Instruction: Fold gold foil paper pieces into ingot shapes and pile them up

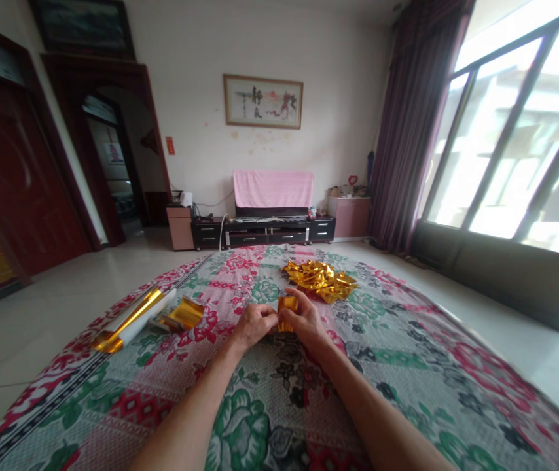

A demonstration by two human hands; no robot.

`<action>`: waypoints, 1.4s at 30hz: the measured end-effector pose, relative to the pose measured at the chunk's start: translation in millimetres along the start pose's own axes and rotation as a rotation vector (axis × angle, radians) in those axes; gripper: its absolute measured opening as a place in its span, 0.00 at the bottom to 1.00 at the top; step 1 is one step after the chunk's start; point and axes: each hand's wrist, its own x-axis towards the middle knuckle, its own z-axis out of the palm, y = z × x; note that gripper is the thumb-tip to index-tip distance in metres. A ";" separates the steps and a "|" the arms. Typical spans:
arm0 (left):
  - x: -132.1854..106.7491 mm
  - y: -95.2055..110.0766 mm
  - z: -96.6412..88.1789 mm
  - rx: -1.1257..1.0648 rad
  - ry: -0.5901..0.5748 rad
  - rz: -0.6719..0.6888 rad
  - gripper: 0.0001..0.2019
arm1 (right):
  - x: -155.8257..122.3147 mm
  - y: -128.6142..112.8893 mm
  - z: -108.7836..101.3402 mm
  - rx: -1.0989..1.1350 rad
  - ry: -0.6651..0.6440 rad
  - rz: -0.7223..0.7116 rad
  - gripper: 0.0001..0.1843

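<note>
Between my hands is a small piece of gold foil paper, held just above the flowered cloth. My right hand grips it, with the thumb in front and the fingers behind its upper edge. Pinched at the left edge of the foil paper is my left hand, its thumb and fingertips closed together. Just beyond my right hand lies a heap of folded gold foil pieces. To the left rest some curled gold foil sheets and a longer roll of gold and white paper.
A flowered cloth in pink, green and grey covers the surface before me. Across the tiled floor stands a low black cabinet, with a pink cloth draped over a television-like shape. Windows and a purple curtain are at right.
</note>
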 end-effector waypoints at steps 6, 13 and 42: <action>-3.2 4.5 -2.0 0.001 -0.048 0.001 0.11 | 2.8 3.7 -0.8 0.019 0.059 -0.046 0.28; -7.2 8.8 -3.3 -0.042 -0.045 0.011 0.10 | 4.6 8.7 0.5 0.100 0.044 -0.035 0.30; -1.4 0.0 -2.3 -0.304 0.032 -0.104 0.12 | -2.8 -0.4 -1.2 0.150 -0.037 0.074 0.27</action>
